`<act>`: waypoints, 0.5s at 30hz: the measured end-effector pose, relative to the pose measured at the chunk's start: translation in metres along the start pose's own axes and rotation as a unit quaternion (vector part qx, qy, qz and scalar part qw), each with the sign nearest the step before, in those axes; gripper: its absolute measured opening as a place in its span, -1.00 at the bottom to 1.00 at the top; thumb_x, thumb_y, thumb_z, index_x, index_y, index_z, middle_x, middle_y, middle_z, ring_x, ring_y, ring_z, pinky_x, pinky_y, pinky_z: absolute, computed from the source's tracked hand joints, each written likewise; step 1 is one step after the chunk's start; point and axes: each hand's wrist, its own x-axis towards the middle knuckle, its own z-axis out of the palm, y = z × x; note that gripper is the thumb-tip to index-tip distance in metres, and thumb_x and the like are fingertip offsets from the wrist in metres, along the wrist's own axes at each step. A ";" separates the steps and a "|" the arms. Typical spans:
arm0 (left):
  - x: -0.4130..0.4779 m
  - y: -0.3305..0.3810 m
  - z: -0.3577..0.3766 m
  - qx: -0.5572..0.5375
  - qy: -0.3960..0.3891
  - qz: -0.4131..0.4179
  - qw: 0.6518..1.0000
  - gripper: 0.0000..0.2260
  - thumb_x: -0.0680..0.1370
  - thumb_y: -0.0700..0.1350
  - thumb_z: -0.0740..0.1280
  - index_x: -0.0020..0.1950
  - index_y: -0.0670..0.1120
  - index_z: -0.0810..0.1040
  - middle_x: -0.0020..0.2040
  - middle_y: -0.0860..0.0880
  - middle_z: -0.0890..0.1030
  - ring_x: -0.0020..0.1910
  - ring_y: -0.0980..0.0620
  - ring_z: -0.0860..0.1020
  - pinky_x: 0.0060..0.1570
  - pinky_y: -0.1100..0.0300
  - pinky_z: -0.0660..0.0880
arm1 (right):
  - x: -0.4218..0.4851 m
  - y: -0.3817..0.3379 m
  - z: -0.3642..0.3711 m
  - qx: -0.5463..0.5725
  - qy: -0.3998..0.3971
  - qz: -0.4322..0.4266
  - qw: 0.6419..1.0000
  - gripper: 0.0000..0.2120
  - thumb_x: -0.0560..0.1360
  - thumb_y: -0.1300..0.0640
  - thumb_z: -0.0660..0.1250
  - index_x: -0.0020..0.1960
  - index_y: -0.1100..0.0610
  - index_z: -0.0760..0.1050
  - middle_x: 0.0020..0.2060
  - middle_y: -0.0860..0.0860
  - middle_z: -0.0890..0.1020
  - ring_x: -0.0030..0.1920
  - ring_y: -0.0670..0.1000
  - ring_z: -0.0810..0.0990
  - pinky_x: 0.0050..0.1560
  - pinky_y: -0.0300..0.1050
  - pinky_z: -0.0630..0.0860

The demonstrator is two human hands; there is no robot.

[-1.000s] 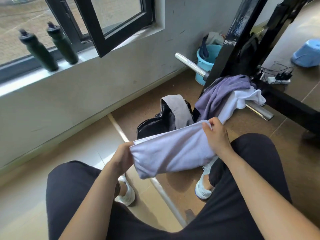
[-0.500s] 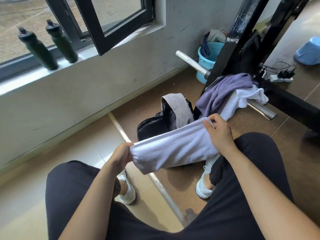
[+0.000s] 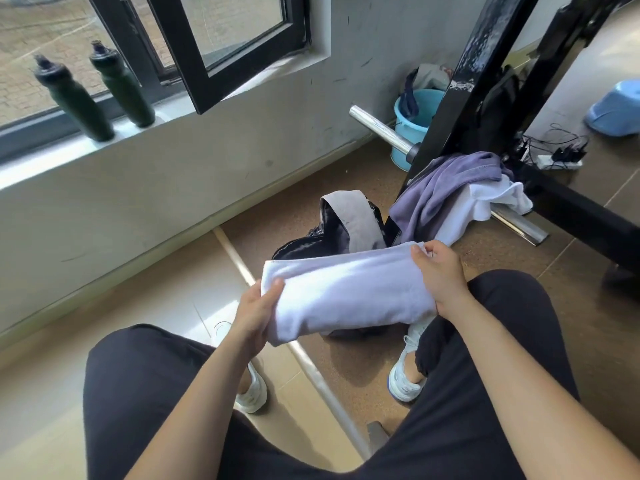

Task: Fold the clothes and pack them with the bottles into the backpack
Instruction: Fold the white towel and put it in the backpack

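We hold one folded white cloth point(image 3: 346, 292) just above the backpack point(image 3: 332, 230). Our left hand point(image 3: 256, 313) grips the cloth's left end with the thumb on top, and our right hand point(image 3: 441, 275) is curled round its right end. The backpack lies on the floor with its grey flap raised; we cannot tell what is inside it. Just behind the backpack to the right, one purple garment point(image 3: 450, 188) and one white garment point(image 3: 491, 199) are heaped over a steel bar point(image 3: 519, 226). Farther behind, one blue bucket point(image 3: 410, 128) stands by the wall with dark and grey cloth in it. Well left of the backpack and higher up, two bottles point(image 3: 123, 90) stand upright side by side on the sill point(image 3: 45, 161).
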 end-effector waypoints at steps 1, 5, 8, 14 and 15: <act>0.001 -0.001 0.000 0.025 0.034 0.030 0.999 -0.76 0.66 0.00 0.34 0.17 -0.16 0.62 0.03 -0.22 0.72 -0.03 -0.22 0.69 -0.15 -0.07 0.64 | -0.001 0.001 0.000 -0.061 0.012 -0.036 0.997 -0.85 0.62 0.11 0.30 -0.10 0.13 0.45 -0.26 -0.02 0.49 -0.20 0.02 0.42 -0.24 -0.10 0.37; -0.001 -0.001 0.005 0.173 0.127 0.127 0.968 -0.74 0.70 0.03 0.24 0.05 -0.13 0.58 -0.08 -0.15 0.65 -0.12 -0.12 0.59 -0.15 -0.05 0.54 | -0.004 0.006 0.008 -0.164 0.033 -0.098 0.981 -0.88 0.62 0.07 0.29 -0.03 0.12 0.44 -0.19 0.04 0.56 -0.16 0.10 0.49 -0.14 -0.01 0.42; -0.001 -0.002 0.004 0.180 0.139 0.134 0.965 -0.69 0.71 0.07 0.20 0.01 -0.12 0.58 -0.10 -0.09 0.65 -0.12 -0.09 0.58 -0.15 0.01 0.51 | -0.007 0.006 0.012 -0.138 0.021 -0.070 0.988 -0.87 0.63 0.09 0.29 -0.04 0.14 0.44 -0.22 0.01 0.53 -0.15 0.07 0.47 -0.14 -0.05 0.37; -0.009 -0.006 0.014 0.137 0.090 0.170 0.972 -0.48 0.59 0.30 0.19 -0.19 -0.17 0.45 -0.27 -0.15 0.52 -0.27 -0.02 0.46 -0.24 -0.10 0.45 | -0.020 0.004 0.026 0.010 -0.036 0.014 0.999 -0.72 0.63 0.07 0.28 -0.23 0.11 0.35 -0.36 -0.05 0.37 -0.31 -0.04 0.33 -0.27 -0.14 0.28; -0.014 -0.005 0.020 0.136 0.073 0.186 0.970 -0.49 0.59 0.29 0.19 -0.19 -0.17 0.42 -0.29 -0.07 0.46 -0.27 0.03 0.42 -0.25 -0.04 0.41 | -0.025 0.003 0.030 0.029 -0.050 0.017 0.998 -0.69 0.64 0.06 0.27 -0.24 0.11 0.31 -0.36 -0.04 0.34 -0.33 -0.05 0.30 -0.29 -0.15 0.26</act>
